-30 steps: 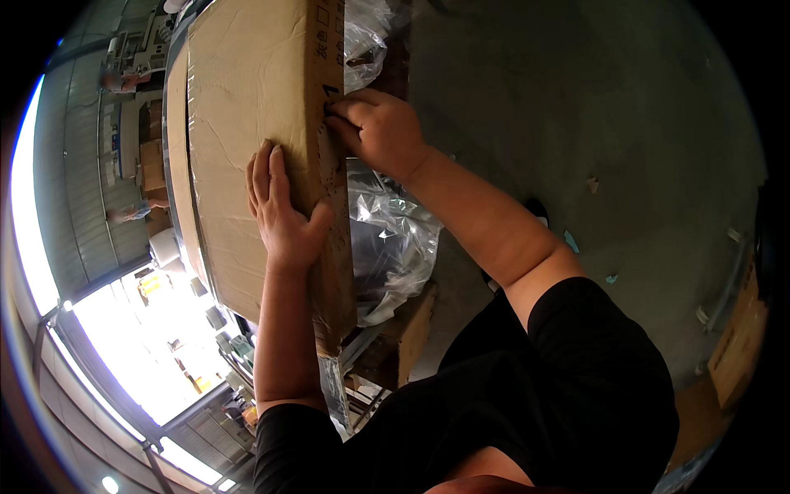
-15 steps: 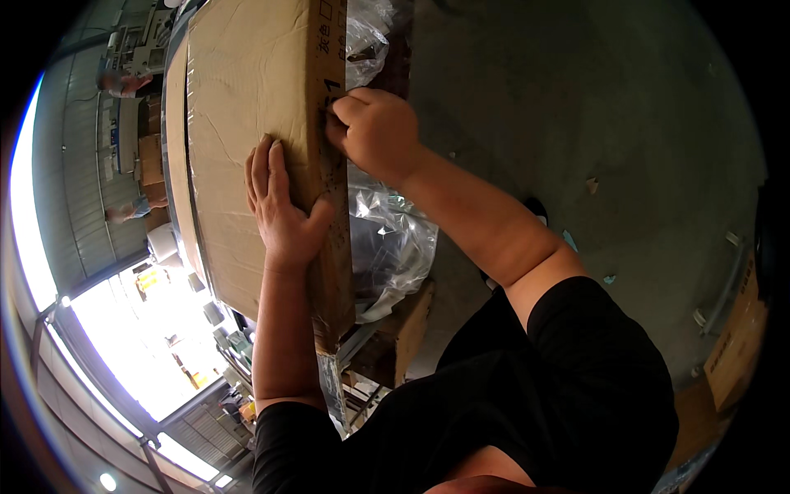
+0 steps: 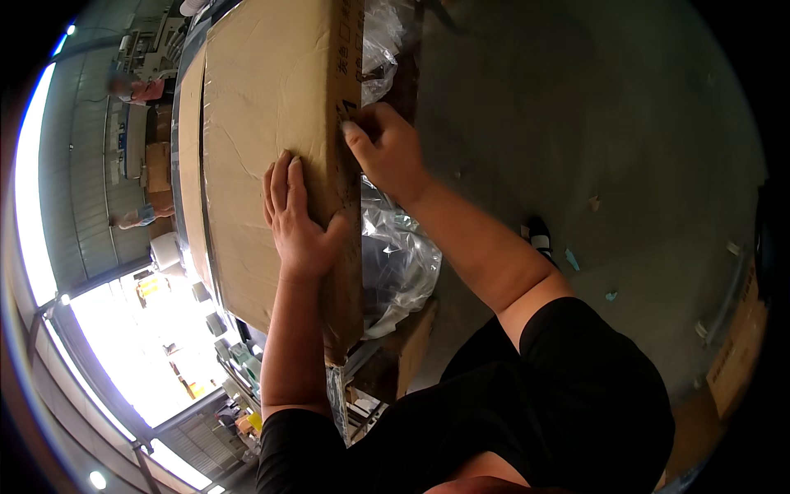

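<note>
Right hand curled, seemingly against carton.

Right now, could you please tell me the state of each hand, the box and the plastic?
Cardboard box: creased, no open flap showing
Left hand: open, fingers extended on the box
Right hand: fingers curled, at the box's printed side
Clear plastic: crumpled, partly hidden

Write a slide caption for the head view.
Left hand resting on a large rectangular brown cardboard box, right hand at its narrow printed side, crumpled clear plastic sheeting nearby.
</note>
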A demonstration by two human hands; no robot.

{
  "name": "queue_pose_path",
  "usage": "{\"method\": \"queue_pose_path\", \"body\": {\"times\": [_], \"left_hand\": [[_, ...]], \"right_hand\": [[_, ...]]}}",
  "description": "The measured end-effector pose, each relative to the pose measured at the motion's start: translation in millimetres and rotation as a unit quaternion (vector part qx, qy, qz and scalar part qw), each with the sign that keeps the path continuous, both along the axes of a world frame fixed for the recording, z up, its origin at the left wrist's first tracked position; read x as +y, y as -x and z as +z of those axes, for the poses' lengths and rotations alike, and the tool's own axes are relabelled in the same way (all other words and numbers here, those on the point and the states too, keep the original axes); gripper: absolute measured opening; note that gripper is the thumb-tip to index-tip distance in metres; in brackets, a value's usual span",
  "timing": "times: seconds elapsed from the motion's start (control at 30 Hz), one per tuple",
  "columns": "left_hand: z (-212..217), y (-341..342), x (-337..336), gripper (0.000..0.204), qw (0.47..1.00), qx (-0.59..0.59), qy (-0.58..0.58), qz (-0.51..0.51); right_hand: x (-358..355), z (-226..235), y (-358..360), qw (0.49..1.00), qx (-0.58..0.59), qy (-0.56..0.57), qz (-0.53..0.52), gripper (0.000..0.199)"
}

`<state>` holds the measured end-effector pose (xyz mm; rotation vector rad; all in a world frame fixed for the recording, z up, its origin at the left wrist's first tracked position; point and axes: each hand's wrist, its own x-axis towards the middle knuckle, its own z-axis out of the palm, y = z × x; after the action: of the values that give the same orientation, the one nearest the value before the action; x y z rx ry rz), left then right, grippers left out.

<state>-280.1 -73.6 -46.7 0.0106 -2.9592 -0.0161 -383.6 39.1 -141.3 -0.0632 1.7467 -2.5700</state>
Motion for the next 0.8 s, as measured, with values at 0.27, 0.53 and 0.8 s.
{"method": "queue_pose_path", "body": {"times": [0.27, 0.53, 0.8], "left_hand": [[0, 0, 1, 0.084, 1.000, 0.000, -0.009, -0.008], [0, -2, -2, 0.084, 1.000, 0.005, -0.001, -0.013], [-3, 0, -2, 0.085, 1.000, 0.007, -0.021, -0.017]], "right_hand": [[-4, -16, 4, 0.984, 0.077, -0.157, -0.038, 0.019], [-1, -2, 6, 0.995, -0.095, -0.019, 0.015, 0.027], [-17, -29, 16, 0.991, -0.125, 0.018, 0.048, 0.034]]}}
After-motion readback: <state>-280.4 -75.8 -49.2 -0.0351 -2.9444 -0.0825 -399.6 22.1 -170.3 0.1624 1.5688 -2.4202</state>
